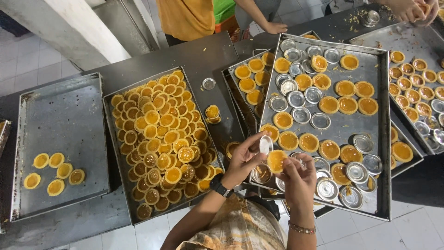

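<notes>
Two hands hold a small round orange-filled tart and its shiny metal mould at lower centre.

Left hand [243,159] pinches the mould [266,144]; right hand [298,176] grips the tart [276,160], which faces upward, round, without long axis. It looks light and crumbly, best held by the rim. Beyond, grey steel trays [381,139] cover the dark table [203,51].

Round orange tart [276,160] beside small silver mould [265,144]
</notes>
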